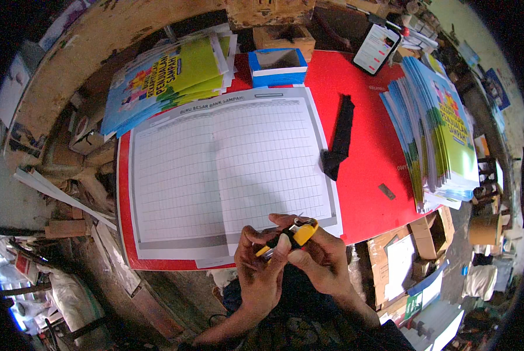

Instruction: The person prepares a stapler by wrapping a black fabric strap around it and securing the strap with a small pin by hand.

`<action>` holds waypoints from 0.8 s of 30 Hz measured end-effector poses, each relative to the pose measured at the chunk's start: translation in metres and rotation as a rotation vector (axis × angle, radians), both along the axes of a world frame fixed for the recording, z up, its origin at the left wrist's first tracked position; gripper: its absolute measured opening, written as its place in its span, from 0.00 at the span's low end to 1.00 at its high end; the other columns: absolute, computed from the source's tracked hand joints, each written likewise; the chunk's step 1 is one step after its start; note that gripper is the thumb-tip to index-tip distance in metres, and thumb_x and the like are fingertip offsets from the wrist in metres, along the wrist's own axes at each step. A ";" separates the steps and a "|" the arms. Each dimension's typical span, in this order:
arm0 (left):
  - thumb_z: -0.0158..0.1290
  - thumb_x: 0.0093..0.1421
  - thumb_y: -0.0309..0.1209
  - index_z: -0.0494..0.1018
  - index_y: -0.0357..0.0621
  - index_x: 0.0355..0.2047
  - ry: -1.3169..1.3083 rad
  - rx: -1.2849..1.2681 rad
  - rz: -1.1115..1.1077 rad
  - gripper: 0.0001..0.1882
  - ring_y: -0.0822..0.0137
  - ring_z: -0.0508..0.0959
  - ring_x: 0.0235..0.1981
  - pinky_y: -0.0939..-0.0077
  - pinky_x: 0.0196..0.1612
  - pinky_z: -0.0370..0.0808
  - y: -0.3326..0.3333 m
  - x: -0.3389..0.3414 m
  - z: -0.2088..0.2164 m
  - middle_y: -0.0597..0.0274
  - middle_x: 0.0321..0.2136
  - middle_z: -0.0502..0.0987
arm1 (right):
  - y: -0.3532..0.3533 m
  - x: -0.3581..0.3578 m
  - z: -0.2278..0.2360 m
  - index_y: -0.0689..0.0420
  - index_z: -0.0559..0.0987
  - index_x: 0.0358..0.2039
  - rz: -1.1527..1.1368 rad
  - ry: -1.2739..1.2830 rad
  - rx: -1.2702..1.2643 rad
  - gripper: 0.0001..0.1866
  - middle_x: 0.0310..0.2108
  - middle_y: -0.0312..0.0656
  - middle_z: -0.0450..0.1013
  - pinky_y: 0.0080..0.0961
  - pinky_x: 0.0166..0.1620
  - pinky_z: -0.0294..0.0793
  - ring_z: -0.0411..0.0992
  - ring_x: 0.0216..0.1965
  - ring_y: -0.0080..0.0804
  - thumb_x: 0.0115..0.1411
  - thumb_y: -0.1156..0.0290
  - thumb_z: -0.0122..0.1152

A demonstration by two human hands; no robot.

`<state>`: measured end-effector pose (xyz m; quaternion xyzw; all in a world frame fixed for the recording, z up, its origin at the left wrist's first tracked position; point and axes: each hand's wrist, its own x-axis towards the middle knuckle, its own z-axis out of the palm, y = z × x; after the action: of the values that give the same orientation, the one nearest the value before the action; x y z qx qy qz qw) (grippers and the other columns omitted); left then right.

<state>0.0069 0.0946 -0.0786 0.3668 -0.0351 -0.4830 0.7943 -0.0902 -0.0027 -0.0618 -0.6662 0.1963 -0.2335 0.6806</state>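
Both my hands are closed on a small yellow-and-black tool with shiny metal parts, held just above the near edge of the red table. My left hand grips its left end, thumb pressed against its dark middle. The fingers of my right hand wrap around the yellow right end. My fingers cover much of the tool, so its exact kind is not clear. Beneath and beyond my hands lies an open ledger sheet with a printed grid and grey border. To its right rests a long black cloth-like strip.
Stacked blue-and-green booklets stand at the far left, with another stack at the right. A blue-and-white open box and a phone are at the back. A small dark flat piece lies on the red table. Cardboard boxes sit below right.
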 end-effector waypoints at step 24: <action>0.61 0.55 0.25 0.73 0.38 0.36 -1.216 0.275 0.036 0.10 0.64 0.75 0.28 0.72 0.36 0.74 -0.002 0.003 0.014 0.56 0.30 0.77 | -0.019 -0.016 -0.001 0.55 0.66 0.23 -0.340 -0.275 0.897 0.30 0.30 0.43 0.66 0.17 0.17 0.65 0.68 0.31 0.31 0.68 0.41 0.34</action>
<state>0.0103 0.0924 -0.0648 0.6755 -0.4124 -0.1746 0.5857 -0.1065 -0.0216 -0.0630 -0.2293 0.2917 -0.3196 0.8719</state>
